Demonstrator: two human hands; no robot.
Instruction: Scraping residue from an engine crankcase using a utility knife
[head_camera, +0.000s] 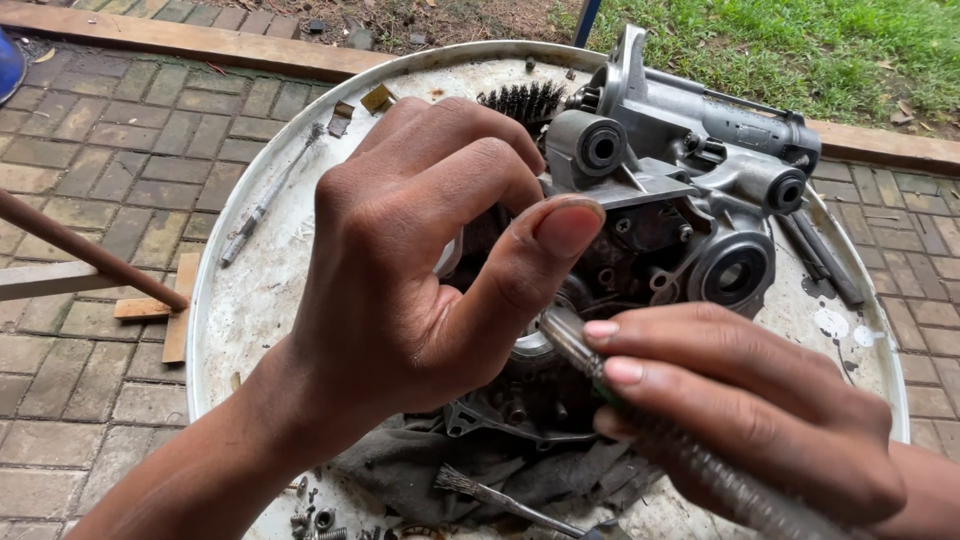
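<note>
A grey metal engine casing (690, 190) lies on a round white tray (250, 290). My left hand (420, 260) curls over the casing's left side, thumb pressing near its edge; what the fingers grip underneath is hidden. My right hand (750, 410) holds a screwdriver (680, 450) with a ridged handle, its metal shaft pointing up-left toward the casing just under my left thumb. A dark rag (420, 465) lies beneath the casing.
A black wire brush (520, 100) sits behind the casing. A thin rod (265, 195) lies at the tray's left, a small paintbrush (500, 495) and loose nuts at the front, dark tools (820, 255) at the right. Brick paving, wooden sticks and grass surround the tray.
</note>
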